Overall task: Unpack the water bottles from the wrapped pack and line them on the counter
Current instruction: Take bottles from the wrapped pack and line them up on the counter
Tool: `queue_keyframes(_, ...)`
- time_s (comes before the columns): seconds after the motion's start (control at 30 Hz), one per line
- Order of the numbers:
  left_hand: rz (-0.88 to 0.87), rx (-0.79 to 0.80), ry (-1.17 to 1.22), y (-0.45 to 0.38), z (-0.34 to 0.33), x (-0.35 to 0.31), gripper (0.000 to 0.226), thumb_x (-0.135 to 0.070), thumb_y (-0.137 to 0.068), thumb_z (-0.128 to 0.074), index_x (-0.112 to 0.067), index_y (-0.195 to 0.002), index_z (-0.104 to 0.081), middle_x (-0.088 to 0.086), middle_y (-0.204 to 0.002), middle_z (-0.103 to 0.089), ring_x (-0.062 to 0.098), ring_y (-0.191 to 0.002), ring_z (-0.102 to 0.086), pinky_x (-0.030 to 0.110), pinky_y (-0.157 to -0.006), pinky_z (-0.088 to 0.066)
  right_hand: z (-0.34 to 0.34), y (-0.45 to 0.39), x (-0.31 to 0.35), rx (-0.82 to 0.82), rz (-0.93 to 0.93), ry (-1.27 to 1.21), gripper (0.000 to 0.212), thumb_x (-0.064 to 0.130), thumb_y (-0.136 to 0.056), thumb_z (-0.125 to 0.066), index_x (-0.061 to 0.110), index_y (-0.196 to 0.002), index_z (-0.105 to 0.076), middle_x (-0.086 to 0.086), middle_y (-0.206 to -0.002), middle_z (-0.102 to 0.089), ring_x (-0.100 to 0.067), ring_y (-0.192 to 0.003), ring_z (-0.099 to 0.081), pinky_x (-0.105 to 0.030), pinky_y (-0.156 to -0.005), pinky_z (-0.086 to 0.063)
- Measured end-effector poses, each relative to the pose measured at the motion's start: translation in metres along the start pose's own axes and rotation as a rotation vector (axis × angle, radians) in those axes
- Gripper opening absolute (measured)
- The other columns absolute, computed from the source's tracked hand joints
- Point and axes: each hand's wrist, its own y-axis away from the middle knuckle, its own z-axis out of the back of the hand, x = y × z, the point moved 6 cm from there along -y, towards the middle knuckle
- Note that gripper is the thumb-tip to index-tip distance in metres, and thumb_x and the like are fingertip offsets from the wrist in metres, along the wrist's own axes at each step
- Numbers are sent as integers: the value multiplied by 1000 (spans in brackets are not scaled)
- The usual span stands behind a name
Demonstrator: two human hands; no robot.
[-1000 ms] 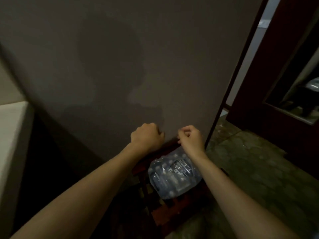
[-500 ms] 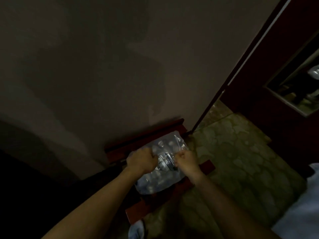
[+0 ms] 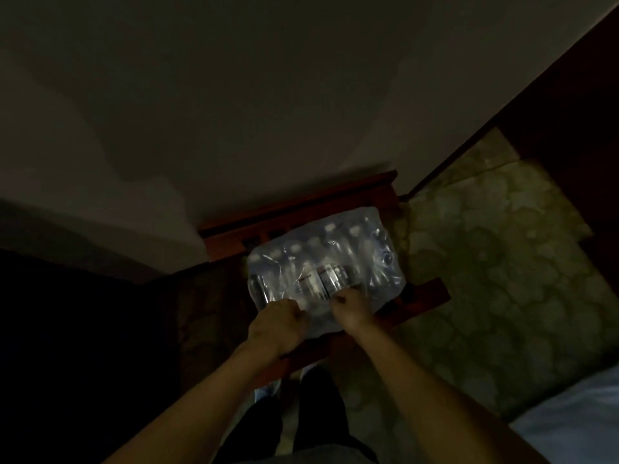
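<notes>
Head view, dim light, looking steeply down. Wrapped pack [image 3: 323, 271] of water bottles lies on a low reddish wooden stand [image 3: 423, 294] set against a plain wall [image 3: 268, 95]. Pack fully sealed in clear plastic film; pale caps show in rows along the far side, dark labels visible through the film near the middle. Exact bottle count can't be told, too blurry.

Left hand [image 3: 276, 324] at the near edge of the pack, left of centre, fingers curled in and pinching the plastic film. Right hand [image 3: 351, 308] just beside it, right of centre, also curled closed on the film near the labels. The two hands are close together but not touching, a strip of film between them. Both forearms bare, reaching in from the bottom of the frame.

Green patterned floor [image 3: 495, 279] to the right of the stand. Dark wooden frame [image 3: 569, 88] at upper right. Pale fabric [image 3: 576, 423] in the lower right corner. Dark trousers [image 3: 318, 406] below, between the arms.
</notes>
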Motion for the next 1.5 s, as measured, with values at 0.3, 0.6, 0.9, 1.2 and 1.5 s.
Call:
queue_keyframes(0.3,6,-1,113,-41,-38,6,23,-23,-97,-46,-17,-79,-59,11,-99,-69,26,-92,-67,25,-72,-44,-12,-77,-23,19,-64,112,40,16,-89,-63,-5,-122,-58,-21,-123,-64,-33,-113,-61,-26,-78,-44)
queue_keyframes(0.6,17,-51,327,-69,-50,-14,21,-19,-98,-49,-15,-92,-69,7,-95,-71,23,-89,-68,33,-73,-54,-22,-121,-36,59,-146,282,27,16,-80,-67,3,-104,-68,-16,-114,-69,-31,-106,-65,-31,-80,-50)
queue_keyframes(0.9,67,-78,385,-83,-50,-4,20,-18,-97,-52,-8,-98,-70,14,-97,-73,27,-88,-70,36,-80,-57,-21,-121,-34,-51,-133,369,34,12,-97,-40,-1,-123,-58,-20,-131,-59,-36,-122,-56,-43,-97,-45)
queue_keyframes(1.2,-6,-159,160,-87,-34,-28,29,-24,-98,-49,-6,-103,-71,12,-108,-71,27,-100,-66,31,-83,-51,-1,-87,-17,-5,-77,157,41,40,-89,-63,7,-115,-62,-11,-119,-65,-30,-113,-60,-28,-79,-40)
queue_keyframes(1.5,17,-91,-2,-100,-40,-28,31,-11,-97,-43,5,-98,-69,21,-108,-69,33,-103,-64,35,-86,-49,16,-55,-30,119,-287,-255,45,23,-91,-62,1,-129,-53,-18,-130,-59,-33,-115,-60,-33,-89,-51)
